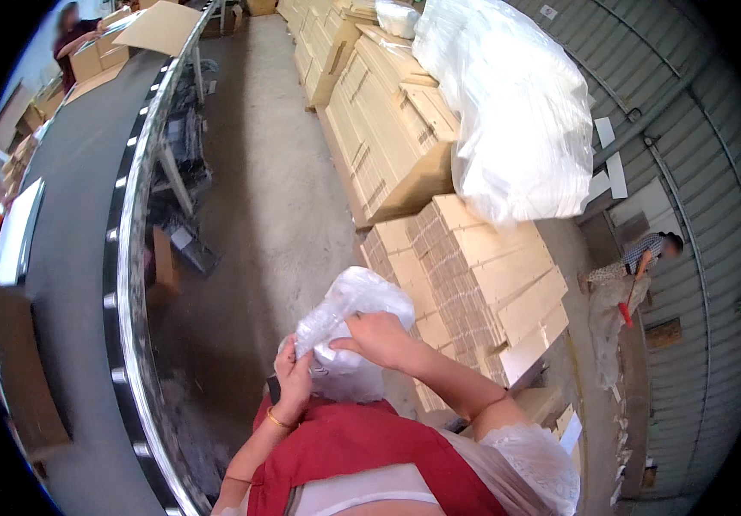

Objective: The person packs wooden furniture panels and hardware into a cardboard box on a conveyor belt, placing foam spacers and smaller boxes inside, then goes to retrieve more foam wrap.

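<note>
A bundle of translucent white plastic (372,292), perhaps bags or film, is held just in front of my red apron (362,434). My left hand (294,375) is closed, its fingertips pinching a gathered edge of the plastic on the left side. From the right, my right hand (376,338) lies across the bundle with thumb and fingers closed on the plastic. More of the crumpled plastic hangs below both hands, against the apron. Whether anything is wrapped inside cannot be made out.
A conveyor (73,215) with a metal side rail runs along my left, carrying an open carton (99,58). Stacks of flat cardboard (473,284) stand close on the right, with a big plastic-wrapped pile (516,112) behind. Other people work at far left and right.
</note>
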`<state>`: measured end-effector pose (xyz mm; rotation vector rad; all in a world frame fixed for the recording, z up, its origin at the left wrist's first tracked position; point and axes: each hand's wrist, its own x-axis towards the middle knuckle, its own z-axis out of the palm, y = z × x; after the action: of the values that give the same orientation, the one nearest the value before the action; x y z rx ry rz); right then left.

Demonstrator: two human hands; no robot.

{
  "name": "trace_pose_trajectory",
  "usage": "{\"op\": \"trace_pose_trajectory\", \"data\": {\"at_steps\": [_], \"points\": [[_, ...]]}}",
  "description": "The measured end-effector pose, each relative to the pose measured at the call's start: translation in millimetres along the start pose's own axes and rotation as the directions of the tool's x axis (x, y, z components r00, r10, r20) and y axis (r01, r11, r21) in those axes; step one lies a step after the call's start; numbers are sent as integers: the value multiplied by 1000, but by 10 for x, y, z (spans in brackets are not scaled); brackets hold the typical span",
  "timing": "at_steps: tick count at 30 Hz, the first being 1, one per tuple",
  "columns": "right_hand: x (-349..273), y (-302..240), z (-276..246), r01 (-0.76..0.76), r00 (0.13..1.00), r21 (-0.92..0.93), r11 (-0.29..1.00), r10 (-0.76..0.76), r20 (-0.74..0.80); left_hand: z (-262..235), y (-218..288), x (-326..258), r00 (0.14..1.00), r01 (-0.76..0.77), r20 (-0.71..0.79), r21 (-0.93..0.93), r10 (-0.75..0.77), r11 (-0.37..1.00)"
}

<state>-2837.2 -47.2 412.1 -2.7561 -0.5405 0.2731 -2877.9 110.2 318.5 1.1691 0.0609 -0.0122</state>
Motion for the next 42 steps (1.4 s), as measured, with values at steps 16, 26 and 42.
{"op": "trace_pose_trajectory", "data": {"at_steps": [16, 26, 42], "points": [[4587, 2111, -1417, 470, 863, 322, 822, -351, -363, 268, 392, 5381, 971, -93, -177, 342, 161, 935], [8246, 3524, -3745, 590, 599, 696, 409, 355, -718, -481, 957, 8864, 746, -287, -506, 343, 433, 895], [14294, 5089, -4196, 424, 817, 906, 18, 423, -391, -751, 2235, 14064, 726, -445, -339, 432, 598, 785]]}}
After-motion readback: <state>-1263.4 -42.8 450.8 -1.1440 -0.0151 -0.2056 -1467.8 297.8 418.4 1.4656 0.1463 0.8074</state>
